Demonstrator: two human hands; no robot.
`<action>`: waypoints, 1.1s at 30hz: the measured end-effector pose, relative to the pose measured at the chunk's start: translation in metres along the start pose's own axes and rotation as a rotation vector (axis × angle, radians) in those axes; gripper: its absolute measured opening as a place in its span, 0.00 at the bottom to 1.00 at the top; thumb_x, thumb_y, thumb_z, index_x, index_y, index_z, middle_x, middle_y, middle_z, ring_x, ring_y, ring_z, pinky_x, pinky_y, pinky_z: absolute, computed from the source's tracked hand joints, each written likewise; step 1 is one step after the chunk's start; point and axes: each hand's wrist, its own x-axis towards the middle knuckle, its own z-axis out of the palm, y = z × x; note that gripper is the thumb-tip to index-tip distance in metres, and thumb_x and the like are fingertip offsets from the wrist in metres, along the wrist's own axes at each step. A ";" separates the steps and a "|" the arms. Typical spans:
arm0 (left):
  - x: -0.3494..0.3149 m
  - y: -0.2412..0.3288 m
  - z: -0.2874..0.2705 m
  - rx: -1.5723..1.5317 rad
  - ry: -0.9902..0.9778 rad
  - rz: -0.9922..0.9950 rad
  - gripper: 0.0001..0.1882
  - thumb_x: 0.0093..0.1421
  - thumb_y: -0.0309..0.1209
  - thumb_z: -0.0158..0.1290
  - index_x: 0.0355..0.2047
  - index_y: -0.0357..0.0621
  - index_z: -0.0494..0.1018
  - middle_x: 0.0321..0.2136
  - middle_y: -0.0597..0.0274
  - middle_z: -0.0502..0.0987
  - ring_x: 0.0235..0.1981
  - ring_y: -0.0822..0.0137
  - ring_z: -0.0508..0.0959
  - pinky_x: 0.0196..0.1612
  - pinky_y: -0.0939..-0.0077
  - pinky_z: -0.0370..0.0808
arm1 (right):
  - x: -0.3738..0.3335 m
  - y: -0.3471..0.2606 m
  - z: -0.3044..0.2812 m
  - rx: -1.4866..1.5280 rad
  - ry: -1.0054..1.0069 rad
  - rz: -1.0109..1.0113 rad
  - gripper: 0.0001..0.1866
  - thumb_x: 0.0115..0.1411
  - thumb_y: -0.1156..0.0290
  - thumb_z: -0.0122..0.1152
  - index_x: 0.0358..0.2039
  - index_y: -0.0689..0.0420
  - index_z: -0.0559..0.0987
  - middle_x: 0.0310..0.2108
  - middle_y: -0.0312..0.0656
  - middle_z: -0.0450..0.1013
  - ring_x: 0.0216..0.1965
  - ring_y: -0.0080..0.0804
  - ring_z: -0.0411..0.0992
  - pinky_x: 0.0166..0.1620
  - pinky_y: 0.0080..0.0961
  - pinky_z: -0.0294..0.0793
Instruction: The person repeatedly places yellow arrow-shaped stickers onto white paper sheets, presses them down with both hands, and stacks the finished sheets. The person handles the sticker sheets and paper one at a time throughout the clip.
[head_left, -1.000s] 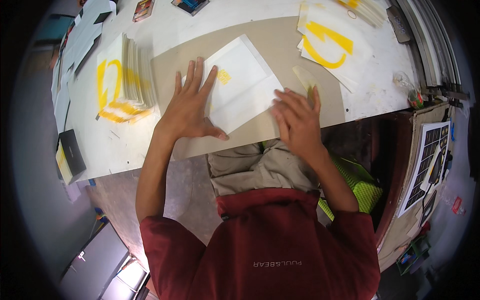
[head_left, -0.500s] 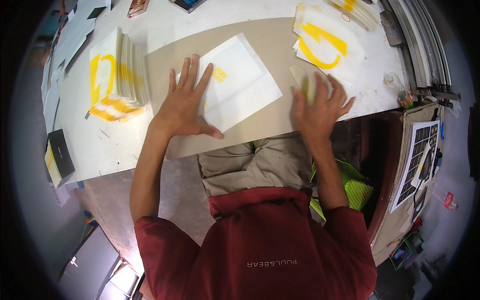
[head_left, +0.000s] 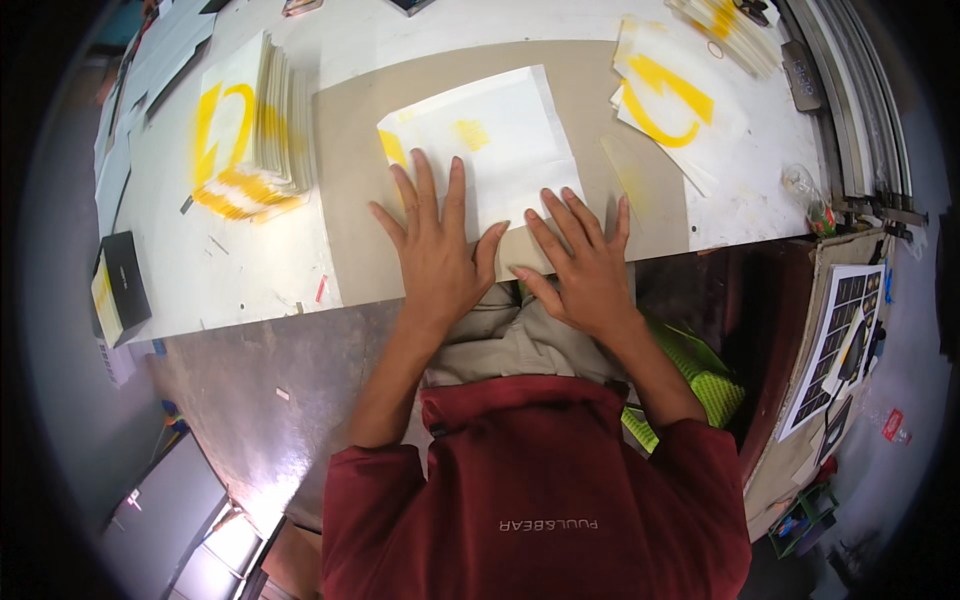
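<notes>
A white folded paper piece (head_left: 525, 125) with yellow print lies flat on a beige board (head_left: 355, 200) in front of me. My left hand (head_left: 440, 255) is open, its spread fingers over the paper's lower left part. At the paper's lower right corner, my right hand (head_left: 590, 265) is open too, fingertips on or just beside its edge. Neither hand grips anything. To the right of the paper, a pale, slim, flat tool (head_left: 624, 170) with a curved edge rests on the board, apart from my right hand.
At the left stands a thick stack of yellow-printed folded papers (head_left: 275, 130). Loose printed sheets (head_left: 665, 100) lie at the right, with another paper pile (head_left: 735, 40) behind. A black box (head_left: 125, 285) sits at the table's left edge. Metal rails (head_left: 850, 110) border the right side.
My right hand has left the pale tool and moved left to the paper's lower corner. The paper has turned on the board, and my left hand has moved to its lower left.
</notes>
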 end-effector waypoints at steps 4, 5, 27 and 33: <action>-0.020 -0.015 -0.014 0.051 0.001 -0.249 0.46 0.63 0.47 0.61 0.74 0.45 0.53 0.74 0.30 0.40 0.75 0.27 0.37 0.68 0.20 0.34 | -0.003 0.004 0.002 -0.002 0.014 -0.005 0.32 0.62 0.46 0.64 0.60 0.53 0.77 0.68 0.44 0.65 0.70 0.43 0.60 0.68 0.78 0.36; -0.026 -0.025 -0.022 0.054 -0.007 -0.273 0.46 0.63 0.47 0.61 0.74 0.46 0.53 0.74 0.30 0.40 0.75 0.27 0.37 0.68 0.20 0.34 | -0.002 0.005 0.002 0.003 0.023 -0.013 0.32 0.62 0.46 0.64 0.60 0.53 0.77 0.68 0.44 0.65 0.70 0.44 0.60 0.68 0.78 0.36; -0.041 0.001 -0.082 -0.960 0.033 -0.123 0.07 0.62 0.19 0.61 0.41 0.32 0.82 0.33 0.55 0.85 0.33 0.75 0.81 0.40 0.82 0.74 | -0.009 0.008 -0.082 1.228 0.319 0.224 0.20 0.58 0.88 0.68 0.51 0.67 0.78 0.45 0.47 0.79 0.46 0.29 0.78 0.54 0.28 0.76; -0.041 0.013 -0.086 -1.127 0.069 -0.257 0.08 0.65 0.21 0.60 0.43 0.30 0.81 0.36 0.60 0.85 0.37 0.77 0.79 0.42 0.80 0.75 | 0.007 0.000 -0.090 1.408 0.258 0.288 0.25 0.60 0.88 0.65 0.58 0.69 0.72 0.47 0.50 0.80 0.49 0.29 0.78 0.53 0.26 0.77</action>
